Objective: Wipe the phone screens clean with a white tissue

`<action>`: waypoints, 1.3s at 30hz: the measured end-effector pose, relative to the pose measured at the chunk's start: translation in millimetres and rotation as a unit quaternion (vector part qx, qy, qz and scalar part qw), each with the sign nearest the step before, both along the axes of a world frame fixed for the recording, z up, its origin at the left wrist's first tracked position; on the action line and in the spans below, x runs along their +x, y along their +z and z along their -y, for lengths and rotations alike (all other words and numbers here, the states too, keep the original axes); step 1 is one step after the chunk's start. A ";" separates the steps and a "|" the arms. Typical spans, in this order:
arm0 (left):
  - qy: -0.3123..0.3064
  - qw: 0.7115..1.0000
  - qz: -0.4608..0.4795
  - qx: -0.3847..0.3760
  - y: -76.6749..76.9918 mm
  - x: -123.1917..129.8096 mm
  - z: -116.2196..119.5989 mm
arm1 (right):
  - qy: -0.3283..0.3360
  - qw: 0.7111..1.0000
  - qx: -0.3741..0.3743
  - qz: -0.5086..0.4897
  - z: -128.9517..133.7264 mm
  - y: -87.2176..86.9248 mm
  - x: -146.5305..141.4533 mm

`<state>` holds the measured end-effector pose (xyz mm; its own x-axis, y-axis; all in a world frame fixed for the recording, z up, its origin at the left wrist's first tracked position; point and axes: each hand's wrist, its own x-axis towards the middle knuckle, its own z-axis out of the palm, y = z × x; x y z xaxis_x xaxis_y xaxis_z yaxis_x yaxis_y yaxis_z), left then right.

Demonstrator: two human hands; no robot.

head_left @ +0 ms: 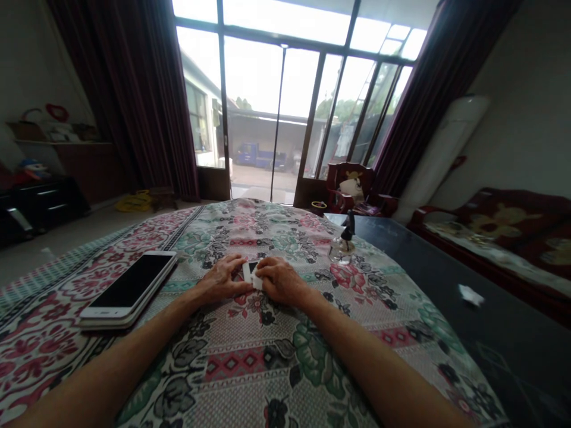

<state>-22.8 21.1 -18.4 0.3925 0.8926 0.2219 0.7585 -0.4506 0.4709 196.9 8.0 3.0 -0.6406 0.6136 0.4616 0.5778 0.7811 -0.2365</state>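
Observation:
Over the middle of the cloth-covered table, my left hand (223,280) steadies a small flat white-edged device with a dark face (247,273), thumb along its near side and fingers at its far side. My right hand (279,280) is closed in a pinch on a crumpled white tissue (257,280), pressed against the device's face. The tissue and the right fingers cover much of the device, so its exact kind is hard to make out. Left of my hands, a white smartphone (134,285) with a dark screen lies face up on top of another flat white object (111,323).
A clear glass spray bottle with a black top (342,252) stands right of my hands on the floral tablecloth (250,362). Beyond the cloth, a dark tabletop (504,333) carries a crumpled white tissue piece (471,295). A wooden armchair (352,184) and glass doors lie ahead.

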 end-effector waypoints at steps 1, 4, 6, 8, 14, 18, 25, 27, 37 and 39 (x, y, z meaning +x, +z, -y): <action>-0.003 1.000 0.004 0.000 0.7 0.2 0.3 | -0.013 1.000 -0.005 0.000 -3.1 1.5 5.0; -0.015 1.000 0.014 -0.004 2.6 0.2 -0.1 | -0.067 0.997 -0.039 -0.002 -15.0 6.7 25.0; -0.015 1.000 0.018 -0.005 2.4 -0.1 -1.2 | -0.109 0.992 -0.065 0.006 -22.6 10.7 39.8; -0.013 1.000 0.022 -0.003 0.9 -0.6 -2.6 | -0.158 0.984 -0.081 0.023 -27.7 14.5 51.7; -0.018 1.000 0.024 0.001 -1.6 -1.6 -4.5 | -0.183 0.981 -0.044 0.038 -22.7 16.0 43.6; -0.014 1.000 0.018 -0.006 -0.5 -1.6 -3.6 | -0.085 0.996 -0.006 0.008 -8.8 4.0 10.7; -0.014 1.000 0.007 0.001 -2.0 -0.8 -4.5 | 0.009 1.000 0.011 0.019 -0.6 -8.0 -14.8; -0.011 1.000 0.008 -0.008 0.5 -0.4 -3.5 | -0.019 1.000 0.008 0.020 -5.6 -6.0 -9.4; -0.007 1.000 0.021 0.015 1.8 0.4 -0.4 | -0.217 0.973 -0.043 0.061 -17.9 1.4 19.9; -0.009 1.000 0.017 0.020 0.6 0.0 -1.3 | -0.192 0.980 -0.031 0.047 -12.8 -0.1 12.9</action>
